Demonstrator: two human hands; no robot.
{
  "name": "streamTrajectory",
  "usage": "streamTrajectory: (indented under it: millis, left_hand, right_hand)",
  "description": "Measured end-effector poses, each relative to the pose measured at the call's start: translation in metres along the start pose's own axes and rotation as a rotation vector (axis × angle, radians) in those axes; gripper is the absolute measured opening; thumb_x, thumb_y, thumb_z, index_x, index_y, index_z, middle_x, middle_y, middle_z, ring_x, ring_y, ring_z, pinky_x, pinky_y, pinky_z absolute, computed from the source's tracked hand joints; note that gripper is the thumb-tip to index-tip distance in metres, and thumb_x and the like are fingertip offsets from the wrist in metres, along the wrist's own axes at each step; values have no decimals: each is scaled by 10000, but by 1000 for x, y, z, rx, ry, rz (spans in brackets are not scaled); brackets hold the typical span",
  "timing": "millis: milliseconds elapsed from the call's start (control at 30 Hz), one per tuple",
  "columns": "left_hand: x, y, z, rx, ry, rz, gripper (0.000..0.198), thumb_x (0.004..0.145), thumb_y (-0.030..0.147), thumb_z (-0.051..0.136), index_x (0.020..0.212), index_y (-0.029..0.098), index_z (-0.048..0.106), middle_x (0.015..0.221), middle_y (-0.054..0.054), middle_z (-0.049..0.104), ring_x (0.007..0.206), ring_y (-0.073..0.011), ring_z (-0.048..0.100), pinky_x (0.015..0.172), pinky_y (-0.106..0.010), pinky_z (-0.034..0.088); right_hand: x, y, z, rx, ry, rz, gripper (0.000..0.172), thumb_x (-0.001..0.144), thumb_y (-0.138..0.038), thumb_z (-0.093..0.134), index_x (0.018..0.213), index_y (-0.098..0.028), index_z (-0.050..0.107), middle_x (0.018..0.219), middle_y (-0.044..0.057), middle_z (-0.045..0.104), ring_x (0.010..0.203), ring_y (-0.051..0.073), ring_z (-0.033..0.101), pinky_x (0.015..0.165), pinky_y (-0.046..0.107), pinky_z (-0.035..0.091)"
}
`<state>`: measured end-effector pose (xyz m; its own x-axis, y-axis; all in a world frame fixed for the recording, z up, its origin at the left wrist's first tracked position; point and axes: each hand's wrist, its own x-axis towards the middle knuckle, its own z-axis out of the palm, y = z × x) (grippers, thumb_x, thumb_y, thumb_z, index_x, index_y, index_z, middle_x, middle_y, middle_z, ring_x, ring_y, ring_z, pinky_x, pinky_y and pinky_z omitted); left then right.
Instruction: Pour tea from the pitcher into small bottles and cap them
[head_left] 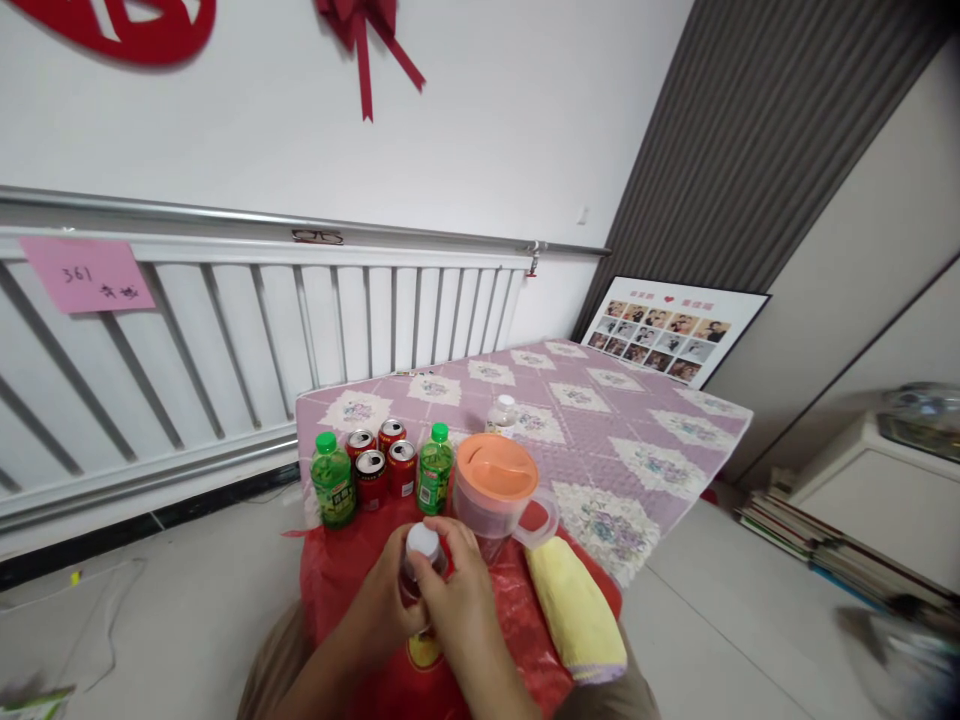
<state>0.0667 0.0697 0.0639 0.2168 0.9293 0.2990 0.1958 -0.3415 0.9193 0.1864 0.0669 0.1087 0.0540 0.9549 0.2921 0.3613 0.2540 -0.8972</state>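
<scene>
small white-capped see-through bottle (pixel 423 543), held above red plastic covering (pixel 517 605) between left hand (pixel 388 582) and right hand (pixel 460 572), curled closely around it; could slip against clear orange-lidded plastic pitcher (pixel 495 482) nearby, from uneven grip.

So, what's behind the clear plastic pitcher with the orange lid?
A clear bottle with a white cap, and purple diamond-patterned cloth. The orange-lidded pitcher covers the bottle's lower part.
</scene>
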Motion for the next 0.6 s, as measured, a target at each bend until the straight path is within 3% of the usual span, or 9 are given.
streamTrajectory:
  millis: [167,267,400,500,600]
  left_hand:
    - [-2,-6,1,-3,10,35,599,696,96,615,1252,210,423,1182,-82,601,1098,-278,601,932,-395,512]
    - [-2,-8,3,-19,22,30,623,666,101,616,1251,209,429,1174,-85,614,1104,-290,605,938,-399,514]
    - [-1,-12,4,-8,44,11,667,640,110,620,1270,192,420,1205,-117,614,1090,-285,621,937,-430,515]
    - [-1,-14,4,9,36,8,619,665,143,623,1250,188,425,1150,-112,635,1021,-267,648,894,-422,538]
    - [-1,-14,4,10,24,23,555,696,186,627,1220,198,445,1136,-104,643,1024,-265,654,880,-408,551]
  right_hand:
    - [-5,3,7,-94,78,-37,307,709,-137,629,1007,-204,655,1006,82,672,996,261,615,900,388,495]
    - [-3,3,3,-83,48,-59,417,701,-122,629,1109,-203,654,1092,86,672,1072,266,604,964,399,476]
    - [1,-1,-6,-39,-53,21,573,678,-105,641,1244,-190,617,1194,101,645,1141,269,592,1004,389,467]
    - [3,-4,-11,-41,-128,7,501,699,-101,638,1192,-191,656,1176,94,658,1136,266,594,1008,387,462]
    - [1,-4,-11,-70,-115,-43,425,713,-90,638,1119,-208,682,1104,76,682,1084,259,610,971,374,475]
